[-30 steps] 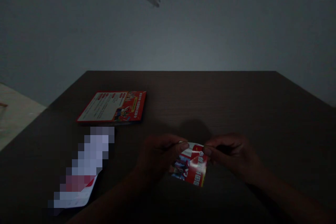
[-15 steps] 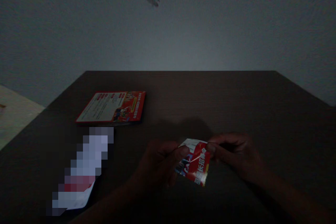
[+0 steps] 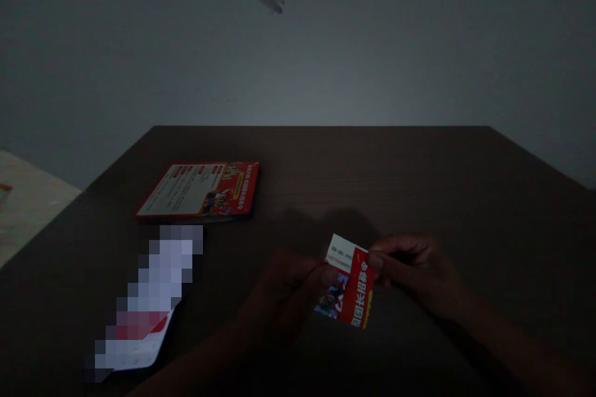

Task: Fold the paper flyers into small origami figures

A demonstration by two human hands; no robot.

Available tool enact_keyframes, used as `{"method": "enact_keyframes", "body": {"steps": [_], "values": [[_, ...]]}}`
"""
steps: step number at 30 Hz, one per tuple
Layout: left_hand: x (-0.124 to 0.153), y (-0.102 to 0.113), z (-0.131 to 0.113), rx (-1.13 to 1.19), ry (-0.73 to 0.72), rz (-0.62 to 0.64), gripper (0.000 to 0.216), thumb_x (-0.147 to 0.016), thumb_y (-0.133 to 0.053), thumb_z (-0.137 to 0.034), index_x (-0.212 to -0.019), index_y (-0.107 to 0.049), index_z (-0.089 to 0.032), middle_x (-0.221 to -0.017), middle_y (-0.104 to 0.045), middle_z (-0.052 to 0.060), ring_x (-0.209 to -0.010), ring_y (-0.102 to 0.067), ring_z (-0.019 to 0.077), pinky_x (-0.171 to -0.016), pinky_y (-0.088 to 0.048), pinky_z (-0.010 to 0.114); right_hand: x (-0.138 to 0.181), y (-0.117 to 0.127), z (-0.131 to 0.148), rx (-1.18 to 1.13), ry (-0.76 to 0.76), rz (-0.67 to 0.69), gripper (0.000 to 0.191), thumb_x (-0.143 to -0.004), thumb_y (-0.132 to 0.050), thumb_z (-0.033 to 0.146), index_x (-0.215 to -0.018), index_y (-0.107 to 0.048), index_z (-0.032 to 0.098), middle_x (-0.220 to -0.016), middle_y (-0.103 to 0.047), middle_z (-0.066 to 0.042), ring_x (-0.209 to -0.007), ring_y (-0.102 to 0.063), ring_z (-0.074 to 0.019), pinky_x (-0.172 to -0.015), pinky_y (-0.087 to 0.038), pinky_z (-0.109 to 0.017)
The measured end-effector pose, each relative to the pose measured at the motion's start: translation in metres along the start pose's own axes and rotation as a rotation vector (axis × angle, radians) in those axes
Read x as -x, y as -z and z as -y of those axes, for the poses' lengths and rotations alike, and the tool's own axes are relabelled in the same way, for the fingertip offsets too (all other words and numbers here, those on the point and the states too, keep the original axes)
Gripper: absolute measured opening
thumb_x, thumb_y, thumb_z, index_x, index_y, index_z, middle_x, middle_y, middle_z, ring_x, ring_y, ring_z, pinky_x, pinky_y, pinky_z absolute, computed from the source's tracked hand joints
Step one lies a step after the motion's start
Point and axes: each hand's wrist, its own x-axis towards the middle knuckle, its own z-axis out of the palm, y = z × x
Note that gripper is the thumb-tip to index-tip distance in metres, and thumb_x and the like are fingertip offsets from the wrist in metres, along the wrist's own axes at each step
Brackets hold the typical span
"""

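Since half a second ago we have turned the folded leaflet (image 3: pixel 348 282) more upright, so its white top corner now stands higher and its red printed face looks toward us. Our left hand (image 3: pixel 288 288) has slid a little lower along its left edge. Our right hand (image 3: pixel 414 270) has barely shifted.

Both hands are closed on the paper. The left pinches the left edge between thumb and fingers, and the right pinches the upper right edge with thumb and forefinger. We hold the leaflet just above the dark wooden surface (image 3: pixel 419 173), near the front and slightly right of centre. In this dim light we cannot tell whether its lower corner touches the wood.

To the left of our left hand, well apart from it, lies a pale sheet (image 3: pixel 149 298) with a red band, its print blurred out. Beyond that sheet, farther back, a stack of red and white leaflets (image 3: pixel 200 190) lies flat and square. Neither stands between our hands.

Bare wood runs from our right hand to the right edge and on to the far edge, where the surface meets a plain grey wall (image 3: pixel 326 62). Past the left edge a strip of lighter floor (image 3: pixel 28 198) shows.
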Motion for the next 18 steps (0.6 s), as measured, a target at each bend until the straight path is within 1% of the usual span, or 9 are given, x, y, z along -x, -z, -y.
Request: {"method": "enact_keyframes", "body": {"steps": [3, 7, 10, 12, 14, 15, 18], "values": [[0.0, 0.0, 0.005, 0.055, 0.052, 0.012, 0.042, -0.092, -0.038, -0.039, -0.061, -0.053, -0.015, -0.052, -0.042, -0.004, -0.046, -0.036, 0.0067, -0.046, -0.027, 0.018, 0.0, 0.001, 0.0, 0.011, 0.012, -0.019, 0.014, -0.073, -0.072, 0.029, -0.068, -0.073, 0.016, -0.052, -0.064, -0.002, -0.044, -0.05, -0.0072, -0.042, -0.04, -0.018], [-0.001, 0.004, 0.01, 0.041, 0.15, 0.012, 0.038, -0.091, -0.04, -0.041, -0.064, -0.05, -0.015, -0.054, -0.041, -0.005, -0.048, -0.037, 0.0073, -0.046, -0.027, 0.018, 0.001, 0.002, 0.0, 0.07, 0.016, -0.035, 0.015, -0.074, -0.071, 0.027, -0.066, -0.072, 0.015, -0.051, -0.062, -0.001, -0.044, -0.049, -0.0075, -0.043, -0.039, -0.018], [0.0, 0.005, 0.006, 0.08, 0.163, 0.023, 0.035, -0.091, -0.041, -0.038, -0.065, -0.049, -0.016, -0.057, -0.044, -0.004, -0.05, -0.04, 0.0076, -0.047, -0.03, 0.018, 0.001, 0.003, 0.0, 0.065, -0.001, 0.011, 0.015, -0.075, -0.07, 0.027, -0.066, -0.072, 0.015, -0.052, -0.062, -0.001, -0.045, -0.049, -0.0071, -0.043, -0.039, -0.018], [0.001, 0.004, 0.002, 0.143, 0.166, 0.069, 0.034, -0.091, -0.04, -0.039, -0.071, -0.054, -0.015, -0.062, -0.049, -0.002, -0.054, -0.044, 0.0083, -0.051, -0.034, 0.018, 0.001, 0.003, 0.0, 0.038, -0.012, 0.044, 0.016, -0.075, -0.07, 0.028, -0.066, -0.072, 0.015, -0.052, -0.062, -0.001, -0.045, -0.05, -0.0071, -0.043, -0.04, -0.017], [0.001, 0.003, 0.0, 0.211, 0.165, 0.087, 0.034, -0.091, -0.04, -0.041, -0.077, -0.056, -0.015, -0.065, -0.05, -0.002, -0.056, -0.045, 0.0086, -0.052, -0.036, 0.018, 0.0, 0.003, -0.001, 0.017, -0.021, 0.065, 0.016, -0.076, -0.07, 0.028, -0.067, -0.072, 0.015, -0.053, -0.063, -0.002, -0.045, -0.05, -0.0069, -0.043, -0.04, -0.017], [0.001, 0.003, 0.001, 0.23, 0.169, 0.076, 0.034, -0.091, -0.041, -0.042, -0.077, -0.057, -0.015, -0.065, -0.05, -0.002, -0.055, -0.044, 0.0082, -0.051, -0.035, 0.018, 0.0, 0.003, 0.0, 0.012, -0.024, 0.066, 0.016, -0.076, -0.07, 0.028, -0.067, -0.072, 0.015, -0.053, -0.063, -0.002, -0.045, -0.05, -0.0066, -0.044, -0.04, -0.017], [-0.001, 0.003, 0.007, 0.239, 0.196, 0.036, 0.034, -0.09, -0.043, -0.04, -0.07, -0.053, -0.015, -0.06, -0.047, -0.004, -0.053, -0.042, 0.0072, -0.049, -0.033, 0.017, 0.001, 0.004, 0.001, 0.016, -0.018, 0.062, 0.015, -0.076, -0.07, 0.027, -0.066, -0.071, 0.015, -0.053, -0.062, -0.001, -0.045, -0.049, -0.0056, -0.044, -0.04, -0.016]]}}
